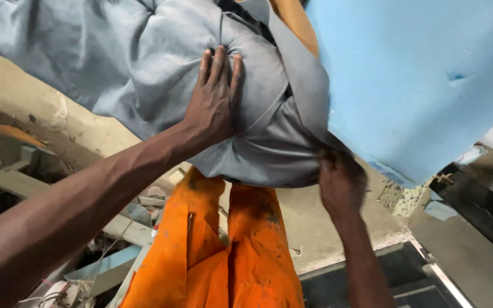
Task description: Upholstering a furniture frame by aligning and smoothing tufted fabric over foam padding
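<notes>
Two bare hands of yours are at work on one grey fabric cover (144, 63), and they sit apart from each other. Your left hand (215, 97), at the centre of the frame, lies flat with fingers straight and close together, the palm pressing into a soft, rounded bulge of the cloth where folds gather into a pucker near your fingertips (219, 57). Your left forearm runs long and straight from the lower left corner up to it. Your right hand (340, 182), right of centre and lower, is curled into a fist clamped on the lower edge of the same grey cover, pulling a flat band of it taut along the side of a blue foam slab (423, 74); its outline is blurred, so the exact finger grip cannot be told. Your right forearm rises from the bottom edge.

The cover is smooth, matte woven cloth, creased and padded, filling the upper left and centre of the frame. The foam, upper right, is thick, pale blue and finely pitted, with a small dent in its face. Below the hands you see your orange work trousers (229, 251), stained dark, over a rough concrete floor (326, 228) with wooden battens (12, 182) at the left
</notes>
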